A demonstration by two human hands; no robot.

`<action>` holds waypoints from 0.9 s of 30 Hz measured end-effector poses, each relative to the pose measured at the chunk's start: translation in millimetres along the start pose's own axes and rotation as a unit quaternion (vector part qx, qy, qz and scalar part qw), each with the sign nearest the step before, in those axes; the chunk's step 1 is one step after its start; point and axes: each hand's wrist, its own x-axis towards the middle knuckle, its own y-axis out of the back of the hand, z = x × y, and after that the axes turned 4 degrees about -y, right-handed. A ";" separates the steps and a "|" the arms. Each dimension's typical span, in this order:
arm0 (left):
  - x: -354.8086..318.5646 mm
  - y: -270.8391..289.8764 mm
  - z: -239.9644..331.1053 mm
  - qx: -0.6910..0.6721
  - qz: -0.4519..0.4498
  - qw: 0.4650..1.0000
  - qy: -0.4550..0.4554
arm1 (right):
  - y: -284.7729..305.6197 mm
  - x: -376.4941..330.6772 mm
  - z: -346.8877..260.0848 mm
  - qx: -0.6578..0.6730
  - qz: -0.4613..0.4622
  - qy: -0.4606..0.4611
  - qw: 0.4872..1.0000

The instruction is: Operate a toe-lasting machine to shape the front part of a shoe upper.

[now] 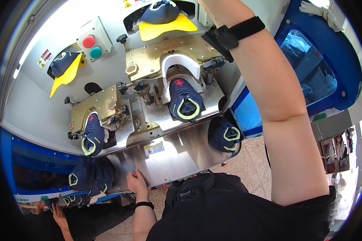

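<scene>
The navy shoe upper [174, 98] sits lengthwise in the central press [147, 60], red-emblemed toe pointing away from the person toward a white horseshoe pad [182, 59], beyond a warning label [154, 148] on the steel desk [185, 154] and the left hand [137, 182], fingers loosely curled; the right's, out of view, I cannot tell.

Left hand [137, 182] low, loosely curled; right arm [277, 90] raised out of view.

Strong light whitens the pale wall [30, 96]; blue panels [348, 76] frame 1 clear window [309, 66] right, 1 dark window [38, 162] left; the floor [251, 160] is speckled tile.
</scene>
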 end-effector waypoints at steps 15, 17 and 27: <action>1.5 -1.1 0.8 -0.004 -0.005 1.000 0.003 | 28.2 -12.2 -17.0 0.404 -0.087 -0.168 0.895; 2.1 -1.4 3.7 -0.004 -0.006 1.000 0.004 | 61.6 -28.1 -31.2 0.349 -0.095 -0.254 0.897; 1.3 -0.2 -7.8 -0.014 -0.008 1.000 -0.017 | 229.2 -240.7 -121.9 0.248 -0.316 -0.236 0.885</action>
